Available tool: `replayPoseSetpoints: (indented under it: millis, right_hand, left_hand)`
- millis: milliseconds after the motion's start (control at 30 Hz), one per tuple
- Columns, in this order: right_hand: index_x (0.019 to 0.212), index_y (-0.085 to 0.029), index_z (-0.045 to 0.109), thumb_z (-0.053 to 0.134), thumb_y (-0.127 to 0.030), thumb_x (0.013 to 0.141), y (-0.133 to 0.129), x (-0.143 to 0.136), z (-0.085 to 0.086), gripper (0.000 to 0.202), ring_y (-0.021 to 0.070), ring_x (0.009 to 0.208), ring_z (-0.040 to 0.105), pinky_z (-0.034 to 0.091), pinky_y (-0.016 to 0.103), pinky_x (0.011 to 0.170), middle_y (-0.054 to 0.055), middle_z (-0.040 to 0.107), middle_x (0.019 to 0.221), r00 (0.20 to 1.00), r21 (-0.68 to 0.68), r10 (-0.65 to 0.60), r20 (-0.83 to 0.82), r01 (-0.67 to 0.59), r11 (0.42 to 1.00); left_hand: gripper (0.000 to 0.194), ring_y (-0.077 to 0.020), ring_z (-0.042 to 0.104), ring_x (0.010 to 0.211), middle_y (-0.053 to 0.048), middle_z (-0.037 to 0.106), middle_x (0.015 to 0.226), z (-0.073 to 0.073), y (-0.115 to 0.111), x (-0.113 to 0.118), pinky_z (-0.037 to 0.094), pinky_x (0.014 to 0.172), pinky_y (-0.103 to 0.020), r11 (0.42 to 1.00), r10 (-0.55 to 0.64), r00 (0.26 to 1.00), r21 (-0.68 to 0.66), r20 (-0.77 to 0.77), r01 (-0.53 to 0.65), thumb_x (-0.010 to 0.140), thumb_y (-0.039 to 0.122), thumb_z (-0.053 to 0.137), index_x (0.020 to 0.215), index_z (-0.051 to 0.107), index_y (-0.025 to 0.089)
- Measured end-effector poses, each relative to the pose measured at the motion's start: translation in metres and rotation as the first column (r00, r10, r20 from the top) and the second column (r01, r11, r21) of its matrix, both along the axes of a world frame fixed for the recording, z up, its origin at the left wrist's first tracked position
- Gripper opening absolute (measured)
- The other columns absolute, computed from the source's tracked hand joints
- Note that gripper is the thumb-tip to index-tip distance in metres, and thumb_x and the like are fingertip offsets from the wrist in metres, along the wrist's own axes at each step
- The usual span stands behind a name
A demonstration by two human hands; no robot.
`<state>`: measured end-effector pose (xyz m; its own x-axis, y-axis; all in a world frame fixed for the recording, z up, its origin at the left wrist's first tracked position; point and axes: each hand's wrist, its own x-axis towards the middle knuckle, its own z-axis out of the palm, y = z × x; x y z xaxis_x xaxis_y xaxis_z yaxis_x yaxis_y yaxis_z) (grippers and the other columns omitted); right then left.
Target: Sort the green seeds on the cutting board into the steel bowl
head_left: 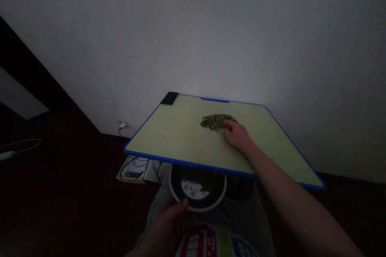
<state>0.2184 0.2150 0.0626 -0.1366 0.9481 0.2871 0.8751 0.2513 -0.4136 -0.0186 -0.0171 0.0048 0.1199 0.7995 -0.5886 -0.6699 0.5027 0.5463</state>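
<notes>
A loose pile of small greenish-brown bits (215,121) lies on a pale green table (169,136) with a blue edge. At the pile's right side, my right hand (237,133) rests with its fingers curled together; whatever they may pinch is too small to make out. Below the table's front edge my left hand (175,217) grips a round bowl (208,207) by its rim, thumb on top. Inside the bowl are more dark greenish bits and a bright reflection on the bottom.
A black phone-like slab (169,98) lies at the table's back left corner, near the white wall (193,32). Boxes with cables (132,168) stand under the table. A colourful printed bag (208,243) is at my lap. A plugged charger (122,125) is on the wall.
</notes>
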Motion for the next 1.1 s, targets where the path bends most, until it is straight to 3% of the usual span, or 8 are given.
replayPoseSetpoints:
  millis: [533, 833, 1100]
  right_hand:
    - [0.109, -0.016, 0.071, 0.047, -0.021, 0.085, 0.0016, -0.0001, -0.0008, 0.034, 0.0192, 0.078, 0.062, 0.045, 0.030, 0.077, 0.008, 0.073, 0.089, 0.997, -0.006, 0.074, -0.011, -0.074, 0.997]
    - [0.103, -0.017, 0.072, 0.048, -0.020, 0.082, 0.0005, 0.0028, 0.0002, 0.032, 0.0173, 0.068, 0.059, 0.044, 0.029, 0.071, 0.006, 0.070, 0.078, 0.998, -0.002, 0.048, -0.045, -0.048, 0.999]
    - [0.106, -0.018, 0.071, 0.049, -0.020, 0.084, -0.0021, -0.0039, 0.0002, 0.031, 0.0181, 0.079, 0.062, 0.046, 0.029, 0.077, 0.006, 0.072, 0.087, 0.995, 0.000, 0.091, -0.037, -0.091, 0.996]
  left_hand:
    - [0.036, -0.0253, 0.075, 0.086, -0.007, 0.080, 0.100, 0.0024, -0.0004, -0.0010, 0.056, 0.073, -0.035, 1.000, 0.018, 1.000, -0.017, -0.007, -0.018, 0.068, 0.018, 0.078, 0.101, 0.062, 0.020]
    - [0.036, -0.0267, 0.075, 0.090, -0.007, 0.080, 0.097, 0.0002, 0.0006, 0.0001, 0.056, 0.072, -0.034, 1.000, 0.010, 1.000, -0.005, -0.010, -0.010, 0.069, 0.019, 0.078, 0.101, 0.061, 0.020]
    - [0.036, -0.0260, 0.075, 0.088, -0.006, 0.080, 0.101, 0.0033, 0.0007, -0.0005, 0.057, 0.075, -0.036, 1.000, 0.013, 1.000, -0.024, -0.022, -0.013, 0.070, 0.018, 0.077, 0.101, 0.060, 0.020]
